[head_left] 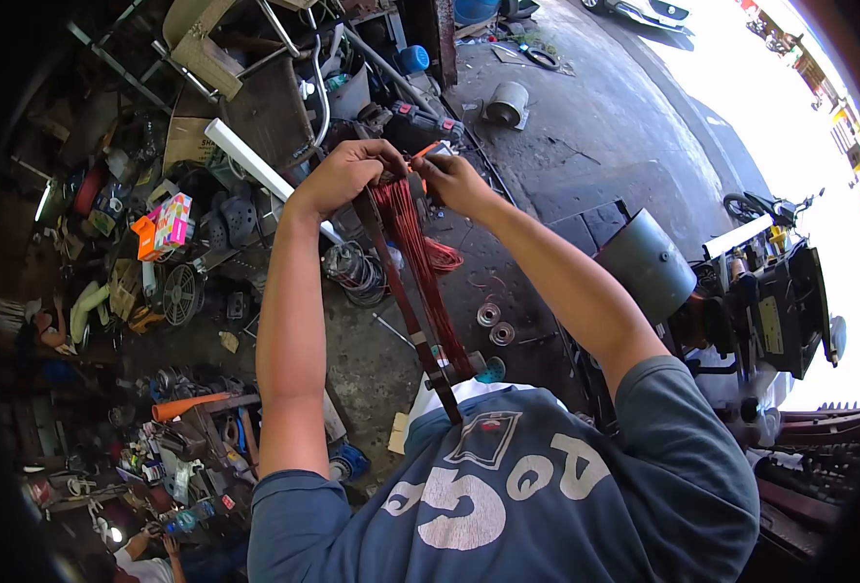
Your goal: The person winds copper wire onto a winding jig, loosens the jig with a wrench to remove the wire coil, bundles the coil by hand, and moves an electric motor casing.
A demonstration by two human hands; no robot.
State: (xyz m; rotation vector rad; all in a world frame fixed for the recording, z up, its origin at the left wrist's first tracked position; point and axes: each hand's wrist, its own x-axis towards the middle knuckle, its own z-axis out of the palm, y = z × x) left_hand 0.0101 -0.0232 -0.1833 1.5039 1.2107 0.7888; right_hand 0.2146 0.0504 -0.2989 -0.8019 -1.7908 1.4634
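Observation:
A long coil of reddish copper wire (412, 253) is stretched along a narrow dark winding frame (398, 291), which runs from my hands down to my waist. My left hand (347, 177) is closed at the far end of the frame, fingers curled over the top of the coil. Just right of it, my right hand (456, 183) is closed in a pinch on copper wire at the coil's top; its fingertips partly hide the strand. Another bundle of red wire (444, 256) lies on the floor behind the coil.
A loose wire coil (354, 272) and two round metal parts (489, 315) are on the floor. A large grey cylinder (646, 265) stands at right, near a motorcycle (775, 209). Clutter with a fan grille (184, 294) fills the left side. Another person's hand (140, 540) shows at lower left.

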